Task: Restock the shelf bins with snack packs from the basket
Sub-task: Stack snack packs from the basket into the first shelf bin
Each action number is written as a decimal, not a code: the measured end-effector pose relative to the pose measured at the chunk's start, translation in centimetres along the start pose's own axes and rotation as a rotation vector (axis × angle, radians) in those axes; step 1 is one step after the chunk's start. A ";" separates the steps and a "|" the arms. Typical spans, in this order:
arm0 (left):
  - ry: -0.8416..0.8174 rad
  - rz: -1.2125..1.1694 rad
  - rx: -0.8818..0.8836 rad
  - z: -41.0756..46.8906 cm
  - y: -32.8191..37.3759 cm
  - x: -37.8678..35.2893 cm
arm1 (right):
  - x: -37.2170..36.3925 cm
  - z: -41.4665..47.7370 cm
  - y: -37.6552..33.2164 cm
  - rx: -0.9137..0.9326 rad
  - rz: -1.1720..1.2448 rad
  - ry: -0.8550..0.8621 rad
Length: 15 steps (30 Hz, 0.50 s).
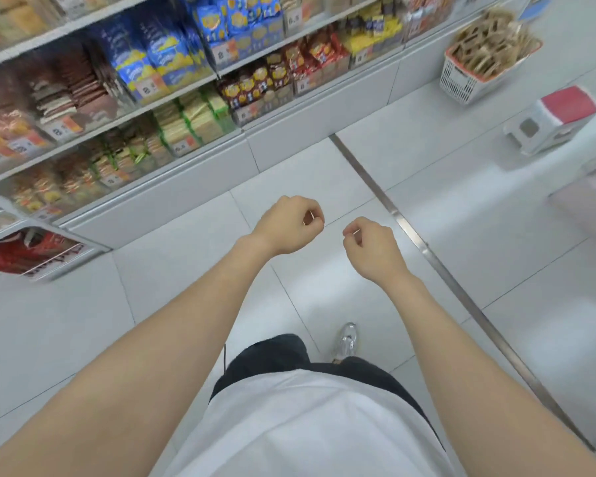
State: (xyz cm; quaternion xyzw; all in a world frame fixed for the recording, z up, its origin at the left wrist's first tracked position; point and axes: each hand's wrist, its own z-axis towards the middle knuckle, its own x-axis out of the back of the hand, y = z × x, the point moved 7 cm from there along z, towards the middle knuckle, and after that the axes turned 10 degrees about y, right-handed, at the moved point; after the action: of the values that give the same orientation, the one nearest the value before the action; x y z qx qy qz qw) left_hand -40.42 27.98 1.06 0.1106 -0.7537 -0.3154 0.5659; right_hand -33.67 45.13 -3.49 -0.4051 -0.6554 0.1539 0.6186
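A white basket [461,80] piled with brown snack packs [489,46] stands on the floor at the far right, by the shelf base. The shelf bins [172,129] along the top left hold blue, red, green and brown packs. My left hand [289,225] and my right hand [372,247] hang side by side over the floor tiles in the middle of the view. Both have their fingers curled in and hold nothing. They are far from the basket and the bins.
A white step stool with a red top [558,118] stands near the basket at the right. A metal strip [427,253] runs across the white floor tiles. A low wire rack with red packs [28,253] sticks out at the left.
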 end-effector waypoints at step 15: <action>-0.045 0.010 -0.174 39.9 4.9 2.6 | 7.6 36.4 -2.3 -0.114 -0.054 0.107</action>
State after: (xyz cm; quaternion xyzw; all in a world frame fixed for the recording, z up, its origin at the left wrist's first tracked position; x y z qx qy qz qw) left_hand -77.17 44.46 -0.38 0.0499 -0.7366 -0.3792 0.5578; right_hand -67.79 60.08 -3.44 -0.4292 -0.6400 0.0778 0.6326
